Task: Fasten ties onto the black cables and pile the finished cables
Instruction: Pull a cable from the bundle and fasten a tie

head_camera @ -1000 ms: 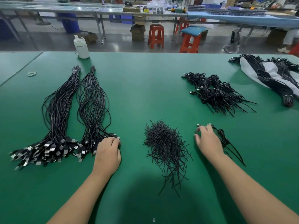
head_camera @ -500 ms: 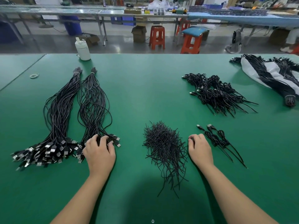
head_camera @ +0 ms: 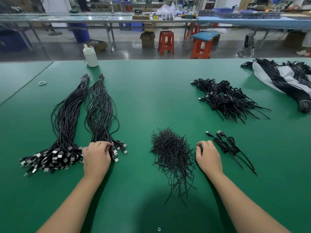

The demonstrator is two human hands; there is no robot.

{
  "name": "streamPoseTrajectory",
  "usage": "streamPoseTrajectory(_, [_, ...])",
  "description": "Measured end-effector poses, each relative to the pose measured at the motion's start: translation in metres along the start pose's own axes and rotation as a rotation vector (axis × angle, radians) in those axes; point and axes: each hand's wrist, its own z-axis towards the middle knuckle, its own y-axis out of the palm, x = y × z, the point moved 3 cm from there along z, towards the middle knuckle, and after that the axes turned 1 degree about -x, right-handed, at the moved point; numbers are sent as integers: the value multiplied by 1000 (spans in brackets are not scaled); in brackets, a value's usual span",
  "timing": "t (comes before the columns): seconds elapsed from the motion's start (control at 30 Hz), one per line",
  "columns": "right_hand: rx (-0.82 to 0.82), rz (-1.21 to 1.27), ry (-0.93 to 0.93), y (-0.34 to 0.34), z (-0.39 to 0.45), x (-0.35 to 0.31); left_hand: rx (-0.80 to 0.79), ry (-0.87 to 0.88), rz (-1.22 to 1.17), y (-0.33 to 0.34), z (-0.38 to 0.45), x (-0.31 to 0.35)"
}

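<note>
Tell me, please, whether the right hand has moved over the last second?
Yes. The right hand has drawn left, off the tied cables it rested on, and now sits beside the pile of ties, fingers curled at its edge.

Green work table [head_camera: 151,91] fills foreground. Beyond its far edge — grey glossy floor [head_camera: 127,51], reflecting overhead light. Long metal-legged bench [head_camera: 104,18] spans back, blue-topped at right. Orange plastic stools [head_camera: 165,42] under it — one with teal cushion [head_camera: 204,34]. Cardboard boxes [head_camera: 147,39], blue bins [head_camera: 80,33] beneath.
</note>
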Motion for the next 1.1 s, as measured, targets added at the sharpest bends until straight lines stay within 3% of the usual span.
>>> streamPoseTrajectory(0.23, [-4, -1, 3, -1, -1, -1, -167, -7, -33, -17, 10, 9])
streamPoseTrajectory(0.37, [-6, -1, 11, -1, -1, -1, -276, 209, -28, -21, 0, 41])
streamPoseTrajectory(0.47, [-15, 35, 27, -1, -1, 1, -524, 437, 48, -21, -17, 73])
streamPoseTrajectory(0.6, [-11, 167, 68, -3, 0, 4, -827, 572, 123, -29, -39, 103])
streamPoseTrajectory(0.67, [17, 264, 95, -10, -2, 2, -918, 561, -15, -39, -42, 108])
streamPoseTrajectory(0.77, [83, 383, 75, -24, -11, -18, -1093, 433, -455, -56, -41, 118])
streamPoseTrajectory(0.83, [-2, 488, -16, -32, -20, -53, -1016, 371, -664, -60, -32, 125])
streamPoseTrajectory(0.97, [-479, 900, -113, -39, -51, -136, -718, 126, -1038, -58, -6, 135])
streamPoseTrajectory(1.1, [-505, 974, -216, -51, -65, -165, -595, -38, -1296, -60, 4, 144])
